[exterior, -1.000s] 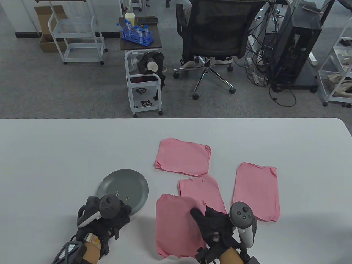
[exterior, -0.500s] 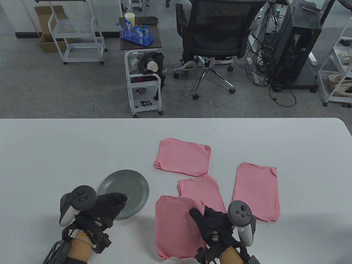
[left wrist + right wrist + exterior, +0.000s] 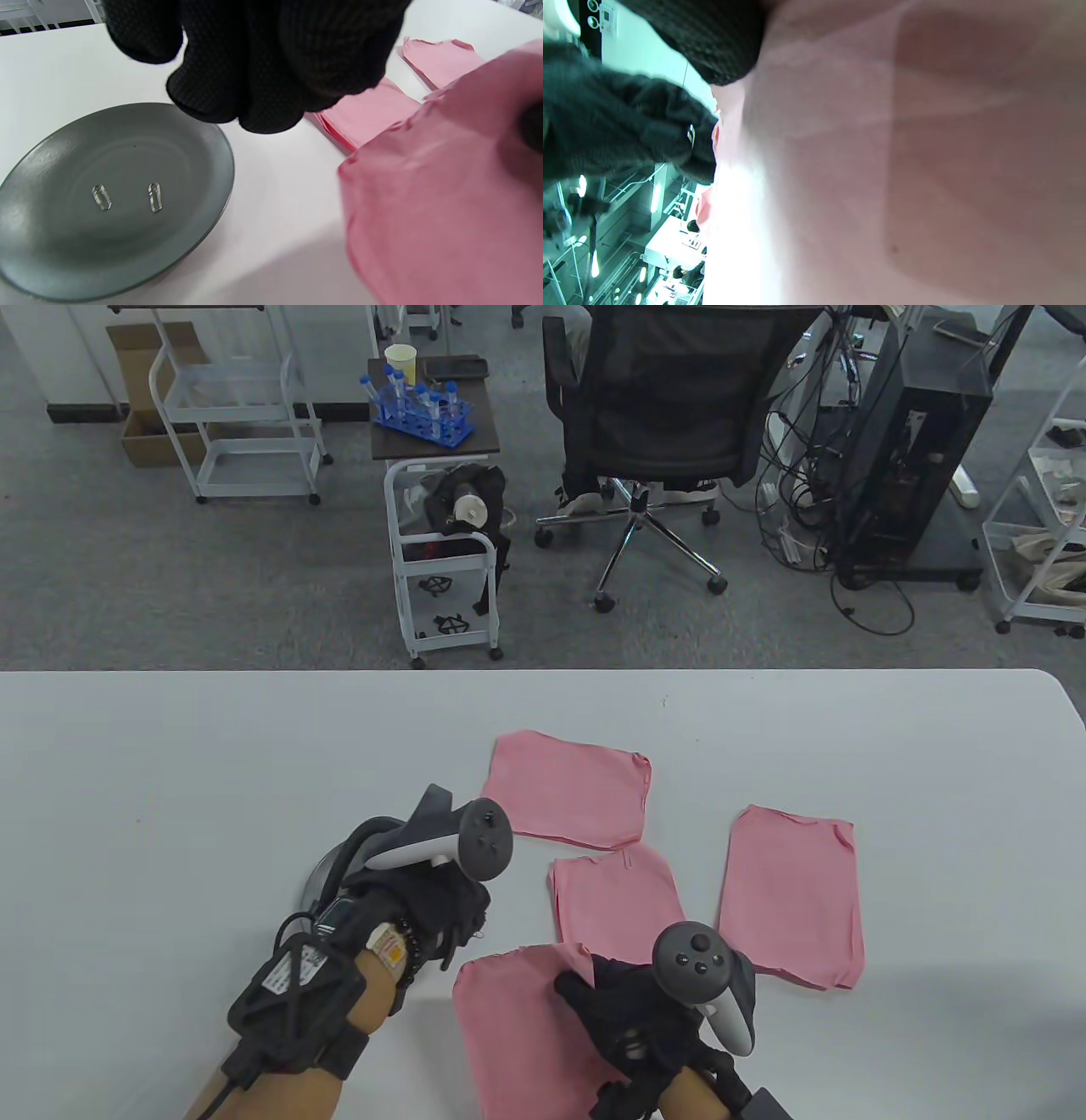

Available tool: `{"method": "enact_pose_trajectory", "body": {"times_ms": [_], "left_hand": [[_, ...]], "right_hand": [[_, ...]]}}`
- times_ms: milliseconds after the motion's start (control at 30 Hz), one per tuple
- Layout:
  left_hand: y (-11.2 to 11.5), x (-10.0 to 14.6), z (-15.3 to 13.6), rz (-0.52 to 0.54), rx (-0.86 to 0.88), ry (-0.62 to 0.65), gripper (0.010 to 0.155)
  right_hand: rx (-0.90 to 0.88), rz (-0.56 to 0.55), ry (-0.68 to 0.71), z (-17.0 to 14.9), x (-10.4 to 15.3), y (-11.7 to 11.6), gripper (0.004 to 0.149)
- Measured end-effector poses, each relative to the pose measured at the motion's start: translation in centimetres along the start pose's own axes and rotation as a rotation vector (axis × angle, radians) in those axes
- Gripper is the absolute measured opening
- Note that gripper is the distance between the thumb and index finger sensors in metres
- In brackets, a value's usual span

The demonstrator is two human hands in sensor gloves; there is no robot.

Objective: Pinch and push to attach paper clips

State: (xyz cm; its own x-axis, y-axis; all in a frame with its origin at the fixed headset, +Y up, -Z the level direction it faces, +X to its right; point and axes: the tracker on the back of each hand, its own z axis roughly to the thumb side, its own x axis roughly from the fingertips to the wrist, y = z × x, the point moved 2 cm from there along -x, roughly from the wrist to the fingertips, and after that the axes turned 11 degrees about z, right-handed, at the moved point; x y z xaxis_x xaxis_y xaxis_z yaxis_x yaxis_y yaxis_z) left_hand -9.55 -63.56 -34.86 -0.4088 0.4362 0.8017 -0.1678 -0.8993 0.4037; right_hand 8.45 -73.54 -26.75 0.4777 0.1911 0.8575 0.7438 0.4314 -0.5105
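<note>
White tabletop carries four pink paper stacks and a grey plate. Left hand, fingers bunched narrow, pinches a paper clip at the nearest stack's far-left corner. Right hand grips that stack, lifted. Two paper clips lie lengthwise on the plate. No writing is readable.

No readable text anywhere. A yellow-and-white tag on the left hand's wrist carries print, too small to make out. A white sticker on the black forearm brace is also illegible. The tracker buttons on the right hand show marks, unreadable. The pink paper stacks bear no print.
</note>
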Motion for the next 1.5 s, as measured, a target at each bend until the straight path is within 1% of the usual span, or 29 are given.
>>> {"method": "enact_pose_trajectory", "body": {"times_ms": [100,200,233,400,600,933,1100,1200,1367,1433,1500], "left_hand": [[-0.7,-1.1,2.1,-0.039,-0.095,-0.01,0.039],[-1.2,-2.0,4.3,-0.072,-0.24,-0.026,0.039],[-1.2,-2.3,5.0,-0.083,-0.289,-0.031,0.039],[-0.9,-3.5,7.2,-0.112,-0.404,-0.027,0.039],[-1.0,-3.6,8.3,-0.11,-0.438,-0.017,0.039],[-0.8,-3.3,9.1,-0.103,-0.483,-0.007,0.039],[-0.6,-3.3,9.5,-0.102,-0.487,0.016,0.039],[-0.5,-3.4,9.5,-0.102,-0.457,0.038,0.039],[-0.6,-3.7,8.5,-0.113,-0.325,0.072,0.039],[-0.7,-3.7,7.7,-0.103,-0.257,0.07,0.039],[-1.0,-3.7,6.4,-0.079,-0.146,0.068,0.04]], "right_hand": [[-0.003,-0.001,-0.006,0.0,-0.1,0.0,0.042],[-0.015,-0.014,-0.01,-0.1,0.0,0.3,0.042],[-0.028,-0.015,-0.009,-0.2,0.0,0.4,0.042],[-0.094,-0.005,0.006,-0.3,0.1,0.8,0.042],[-0.095,-0.038,-0.017,-0.5,0.3,1.2,0.042],[-0.11,-0.036,-0.036,-0.7,0.2,1.2,0.042],[-0.12,-0.027,-0.032,-0.7,0.1,1.0,0.042],[-0.129,-0.021,-0.025,-0.7,0.1,1.0,0.042],[-0.171,-0.01,-0.018,-0.9,0.1,1.0,0.042],[-0.186,-0.018,-0.017,-1.1,0.1,1.1,0.042],[-0.195,-0.029,-0.01,-1.2,0.1,1.3,0.042]]}}
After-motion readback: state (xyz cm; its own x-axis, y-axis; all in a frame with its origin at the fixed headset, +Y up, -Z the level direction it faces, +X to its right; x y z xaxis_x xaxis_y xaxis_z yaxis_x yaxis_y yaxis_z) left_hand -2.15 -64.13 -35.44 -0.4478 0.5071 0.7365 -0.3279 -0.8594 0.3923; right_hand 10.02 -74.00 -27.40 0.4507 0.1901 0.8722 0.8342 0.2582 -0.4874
